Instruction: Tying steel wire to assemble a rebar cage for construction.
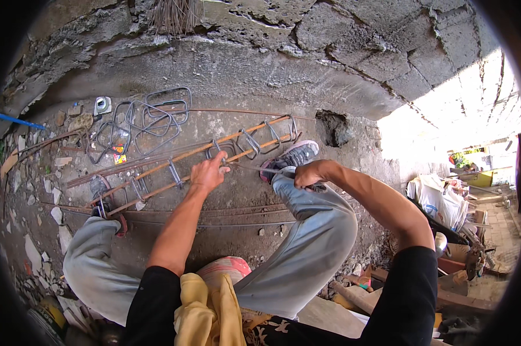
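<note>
Across the dirt floor [231,236], aslant from near left to far right, a long ladder-like cage of rust-orange steel bars and grey wire stirrups [187,154], right at the bare left hand [207,173], nearer than the other and pinching the closer bar [157,194]; from there toward the bare right hand [311,174], curled tight, a thin grey metal rod [252,167]; beyond, loose grey wire hoops [131,119]; crowding the ends, grey left shoe [101,185] and pink-soled grey right shoe [299,154]

Ground [246,193]: passage between left forearm [177,236] and right knee [334,216].
Wire loops [147,105]: obstruct beyond metal frame [174,173].
Right shoe [299,154]: obstacle beside frame's right end.
</note>
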### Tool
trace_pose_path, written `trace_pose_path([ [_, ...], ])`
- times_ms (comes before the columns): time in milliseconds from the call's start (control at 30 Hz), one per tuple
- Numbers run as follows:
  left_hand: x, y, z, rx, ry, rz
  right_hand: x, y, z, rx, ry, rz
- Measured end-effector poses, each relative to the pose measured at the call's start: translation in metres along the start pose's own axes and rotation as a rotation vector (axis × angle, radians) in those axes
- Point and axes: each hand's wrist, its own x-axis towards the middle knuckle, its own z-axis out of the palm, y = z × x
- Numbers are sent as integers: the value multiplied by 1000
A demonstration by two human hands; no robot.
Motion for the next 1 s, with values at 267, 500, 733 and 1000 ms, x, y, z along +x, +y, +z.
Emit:
trace_pose_path([
  [267, 4, -7, 0, 3, 29, 33, -1, -51, 1, -807, 316, -101],
  [500, 3, -7, -3, 25, 45, 32, -63, -117, -8, -365, -98, -261],
  [733, 0, -6, -3, 36, 24, 4, -68, -144, -81, -424, 199, -430],
  [1000, 6, -12, 11, -112, 123, -62, 35, -20, -93, -511, 806, -224],
])
